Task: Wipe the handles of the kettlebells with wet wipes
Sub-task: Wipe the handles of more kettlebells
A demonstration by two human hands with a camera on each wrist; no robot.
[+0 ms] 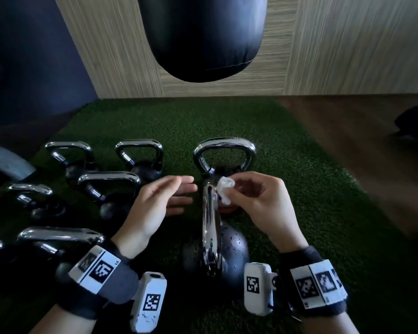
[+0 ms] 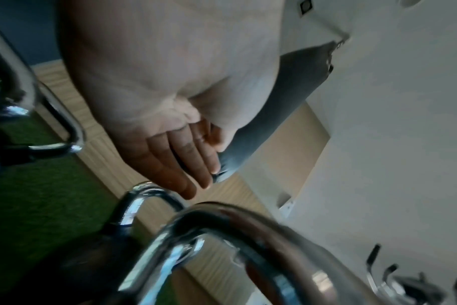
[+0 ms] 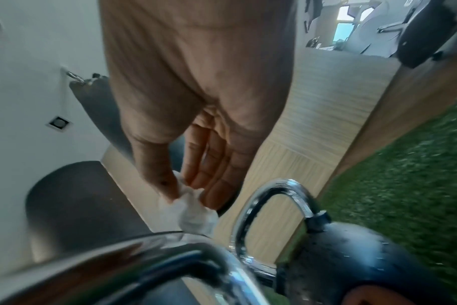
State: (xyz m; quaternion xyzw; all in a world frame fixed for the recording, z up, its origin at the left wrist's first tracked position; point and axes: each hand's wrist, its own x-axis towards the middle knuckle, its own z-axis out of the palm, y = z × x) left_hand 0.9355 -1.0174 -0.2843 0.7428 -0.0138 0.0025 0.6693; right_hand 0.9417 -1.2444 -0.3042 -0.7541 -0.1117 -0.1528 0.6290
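Note:
A black kettlebell [image 1: 234,251] with a chrome handle [image 1: 211,225] stands on the green turf in front of me, its handle seen edge-on. My right hand [image 1: 229,192] pinches a crumpled white wet wipe [image 1: 225,192] [image 3: 193,212] just right of the handle's top; whether the wipe touches the metal I cannot tell. My left hand [image 1: 179,194] hovers left of that handle with fingers straight, holding nothing. In the left wrist view the straight fingers [image 2: 185,165] hang above the chrome handle [image 2: 222,237]. A second kettlebell [image 1: 223,160] [image 3: 339,247] stands just behind.
Several more chrome-handled kettlebells [image 1: 109,189] crowd the turf [image 1: 299,189] to the left. A black punching bag [image 1: 200,37] hangs overhead at the back, before a wood-panel wall. Wooden floor [image 1: 360,131] lies to the right, with a dark object [image 1: 415,124] at the far right.

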